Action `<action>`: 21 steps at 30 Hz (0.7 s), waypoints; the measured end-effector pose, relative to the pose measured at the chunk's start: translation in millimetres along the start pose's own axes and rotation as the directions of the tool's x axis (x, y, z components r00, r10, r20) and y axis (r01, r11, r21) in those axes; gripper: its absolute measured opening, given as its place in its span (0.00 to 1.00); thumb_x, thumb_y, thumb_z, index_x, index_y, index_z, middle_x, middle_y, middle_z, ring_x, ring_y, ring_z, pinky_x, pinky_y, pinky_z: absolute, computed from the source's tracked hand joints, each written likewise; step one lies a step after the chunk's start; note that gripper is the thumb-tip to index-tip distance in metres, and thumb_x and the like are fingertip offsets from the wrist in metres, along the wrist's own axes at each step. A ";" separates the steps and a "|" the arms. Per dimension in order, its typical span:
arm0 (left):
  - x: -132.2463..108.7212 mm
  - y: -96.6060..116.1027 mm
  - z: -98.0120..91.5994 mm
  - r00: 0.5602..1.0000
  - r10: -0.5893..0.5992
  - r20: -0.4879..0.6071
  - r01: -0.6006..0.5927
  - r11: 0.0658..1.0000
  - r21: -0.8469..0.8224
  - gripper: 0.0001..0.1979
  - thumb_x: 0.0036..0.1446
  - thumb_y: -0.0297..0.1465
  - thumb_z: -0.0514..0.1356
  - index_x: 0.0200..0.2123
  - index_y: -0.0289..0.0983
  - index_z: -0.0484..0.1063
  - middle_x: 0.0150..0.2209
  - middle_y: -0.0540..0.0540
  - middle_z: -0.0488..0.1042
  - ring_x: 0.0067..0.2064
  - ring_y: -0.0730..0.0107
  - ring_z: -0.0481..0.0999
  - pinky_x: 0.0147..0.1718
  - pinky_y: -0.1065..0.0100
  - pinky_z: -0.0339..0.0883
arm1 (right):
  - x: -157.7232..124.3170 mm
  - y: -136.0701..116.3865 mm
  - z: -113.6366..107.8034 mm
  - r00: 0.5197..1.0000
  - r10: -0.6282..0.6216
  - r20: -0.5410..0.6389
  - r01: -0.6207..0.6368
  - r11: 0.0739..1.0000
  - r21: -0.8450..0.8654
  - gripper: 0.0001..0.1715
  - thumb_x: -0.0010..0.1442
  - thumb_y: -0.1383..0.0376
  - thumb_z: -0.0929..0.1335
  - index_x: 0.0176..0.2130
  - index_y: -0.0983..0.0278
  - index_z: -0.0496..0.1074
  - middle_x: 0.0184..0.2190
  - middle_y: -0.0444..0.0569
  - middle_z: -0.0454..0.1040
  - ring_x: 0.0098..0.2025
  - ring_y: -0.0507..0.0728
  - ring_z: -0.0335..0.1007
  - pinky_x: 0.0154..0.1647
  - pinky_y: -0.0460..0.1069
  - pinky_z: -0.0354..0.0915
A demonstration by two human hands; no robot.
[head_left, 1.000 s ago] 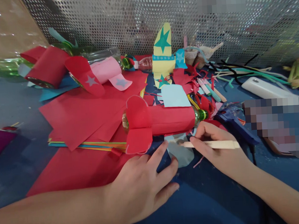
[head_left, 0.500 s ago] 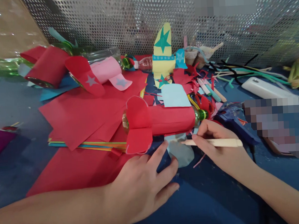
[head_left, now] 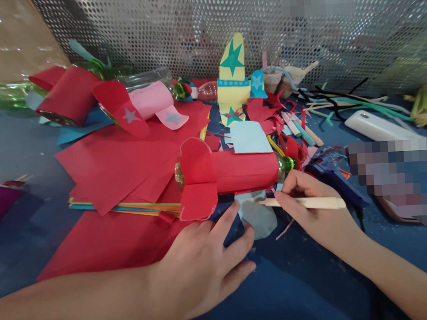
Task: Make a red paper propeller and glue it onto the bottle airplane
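Note:
In front of me lies a green bottle wrapped in red paper [head_left: 246, 170], its neck to the right and two rounded red paper fins [head_left: 198, 180] at its base. A pale blue paper piece [head_left: 251, 138] sticks out from its far side, and another light blue rounded piece [head_left: 261, 219] from its near side. My left hand [head_left: 208, 263] lies with fingers spread, fingertips at the near blue piece's left edge. Between thumb and fingers, my right hand [head_left: 304, 198] pinches a cream-coloured marker pen [head_left: 318, 203], its tip at the near blue piece.
Red paper sheets [head_left: 116, 160] are stacked at left. Behind stand paper-covered bottles, including a yellow one with a green star [head_left: 233, 58], before a perforated metal panel [head_left: 185, 32]. Paper scraps, markers [head_left: 303, 131], a blue glue gun [head_left: 338, 177] and a white case [head_left: 379, 125] lie right.

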State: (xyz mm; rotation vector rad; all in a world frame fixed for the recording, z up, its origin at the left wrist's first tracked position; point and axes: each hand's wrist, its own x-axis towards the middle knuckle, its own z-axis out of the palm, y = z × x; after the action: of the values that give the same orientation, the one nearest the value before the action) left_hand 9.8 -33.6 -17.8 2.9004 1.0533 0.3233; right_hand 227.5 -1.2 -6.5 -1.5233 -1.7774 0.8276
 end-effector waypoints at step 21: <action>0.2 1.8 -0.9 1.000 -0.001 -0.005 0.001 1.000 -0.008 0.16 0.62 0.36 0.50 0.50 0.39 0.69 0.54 0.29 0.67 0.30 0.57 0.77 0.25 0.55 0.73 | -0.3 3.8 -0.9 1.000 0.000 0.017 -0.001 1.000 0.009 0.14 0.57 0.67 0.64 0.24 0.61 0.56 0.17 0.35 0.54 0.17 0.46 0.51 0.17 0.42 0.50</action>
State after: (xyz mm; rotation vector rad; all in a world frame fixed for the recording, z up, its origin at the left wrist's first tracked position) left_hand 10.9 -34.9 -16.7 2.8933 1.0518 0.3345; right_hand 230.5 -0.9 -9.1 -1.5150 -1.7828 0.8503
